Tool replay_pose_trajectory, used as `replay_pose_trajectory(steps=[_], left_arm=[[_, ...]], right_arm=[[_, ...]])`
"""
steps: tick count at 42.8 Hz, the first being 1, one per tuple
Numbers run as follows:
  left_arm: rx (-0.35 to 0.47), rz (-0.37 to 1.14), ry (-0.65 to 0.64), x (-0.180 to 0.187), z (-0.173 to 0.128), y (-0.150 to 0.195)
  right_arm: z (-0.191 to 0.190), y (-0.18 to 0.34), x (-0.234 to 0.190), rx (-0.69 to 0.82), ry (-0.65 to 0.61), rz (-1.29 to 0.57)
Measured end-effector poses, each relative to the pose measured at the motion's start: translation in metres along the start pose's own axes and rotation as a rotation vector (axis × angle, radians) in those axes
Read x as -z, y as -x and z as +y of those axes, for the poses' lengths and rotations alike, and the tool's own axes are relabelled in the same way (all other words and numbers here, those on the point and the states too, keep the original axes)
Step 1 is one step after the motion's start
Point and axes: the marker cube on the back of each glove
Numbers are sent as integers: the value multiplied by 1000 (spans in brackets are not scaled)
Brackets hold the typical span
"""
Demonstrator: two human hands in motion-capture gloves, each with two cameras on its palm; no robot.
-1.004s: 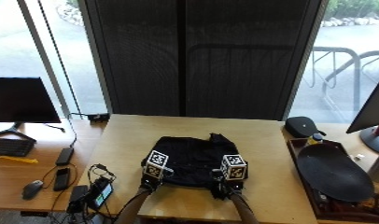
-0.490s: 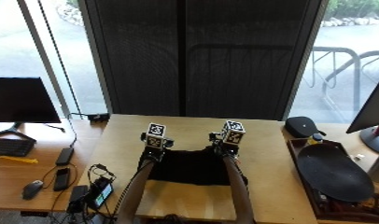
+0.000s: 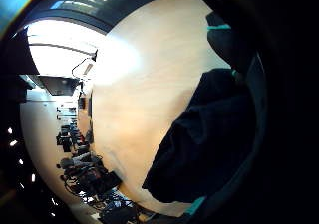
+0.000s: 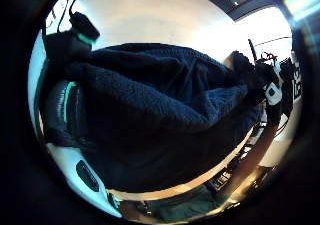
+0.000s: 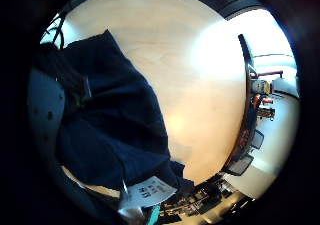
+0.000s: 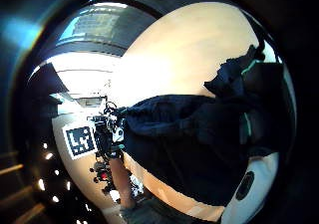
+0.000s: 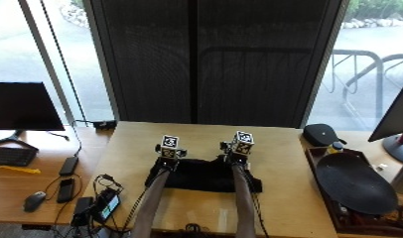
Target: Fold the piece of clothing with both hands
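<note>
Clothing (image 7: pixel 205 174), black from the outside view, lies folded into a low wide band across the middle of the pale wooden bench (image 7: pixel 281 148), and we have both arms stretched out over it. Our left hand (image 7: pixel 167 157) sits at the band's far left edge and our right hand (image 7: pixel 233 154) at its far edge nearer the right, the two well apart. In the left thumb side palm view the dark fleecy fabric (image 4: pixel 160 115) bunches right against the palm, and gloved fingers (image 4: pixel 67 45) curl around its edge, so we hold it there. In the right thumb side palm view the cloth (image 6: pixel 199 134) again gathers close, with our fingers (image 6: pixel 239 72) pinching a fold of it. The right little finger side view shows a white label (image 5: pixel 150 190) at the garment's edge. To the right of the bench stands a long tray (image 7: pixel 318 168) holding a large dark oval dish (image 7: pixel 353 183); a small bottle (image 7: pixel 333 147) and a dark pouch (image 7: pixel 322 134) sit at its far end. On the left desk we see a monitor (image 7: pixel 23 106), a mouse (image 7: pixel 33 200) and a phone (image 7: pixel 66 188).
</note>
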Motion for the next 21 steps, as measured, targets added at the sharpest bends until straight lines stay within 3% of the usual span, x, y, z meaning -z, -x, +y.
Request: replay_pose_trajectory(steps=[2,4,9,13,16,19,21], left_arm=[[-4,21,-170,4,-16,3],[-3,40,-249,9,-18,7],[51,-8,-236,23,15,29],[-4,116,-214,28,49,20],[-42,181,-166,19,67,13],[-19,82,-193,1,60,26],[-9,51,-122,-19,61,30]], right_arm=[[2,2,3,51,-20,-42],[11,-1,14,26,-67,-9],[64,-20,53,-324,-161,222],[118,-31,69,-471,-245,296],[156,-52,59,-634,-226,321],[189,-76,40,-818,-175,326],[215,-81,31,-942,-130,328]])
